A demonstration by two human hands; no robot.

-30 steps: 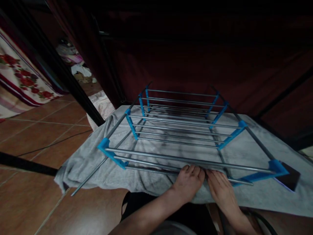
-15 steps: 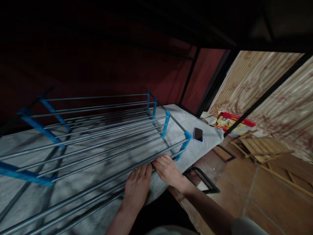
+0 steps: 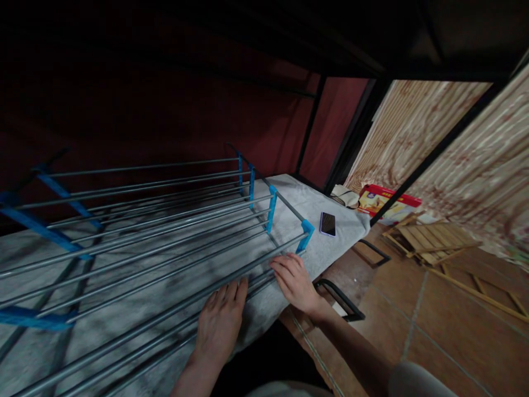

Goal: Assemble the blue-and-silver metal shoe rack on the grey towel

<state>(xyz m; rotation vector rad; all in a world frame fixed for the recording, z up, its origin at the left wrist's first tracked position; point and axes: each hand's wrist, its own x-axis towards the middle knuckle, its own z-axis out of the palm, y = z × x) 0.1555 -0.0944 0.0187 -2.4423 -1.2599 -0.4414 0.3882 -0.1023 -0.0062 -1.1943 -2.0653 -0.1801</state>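
Note:
A rack of grey metal tubes joined by blue plastic brackets (image 3: 271, 209) lies on a grey cloth. My left hand (image 3: 221, 317) is closed over the front metal tubes (image 3: 165, 314), with its fingertips bent over the upper one. Farther right, my right hand (image 3: 294, 282) curls its fingers over the same tubes, close to the front right bracket (image 3: 306, 234). Both thumbs and the undersides of the tubes are hidden by the hands. The tubes run on past the left hand toward the lower left edge of the view.
A phone (image 3: 328, 224) lies on the cloth (image 3: 285, 184) right of the rack. Beyond the cloth's corner are a red and yellow box (image 3: 386, 203) and a folded wooden piece (image 3: 438, 242) on the tiled floor. Dark metal posts (image 3: 312, 127) stand behind.
My right hand has slid right along the tubes toward the end bracket, widening its distance from my left hand. The whole scene has shifted slightly left in view.

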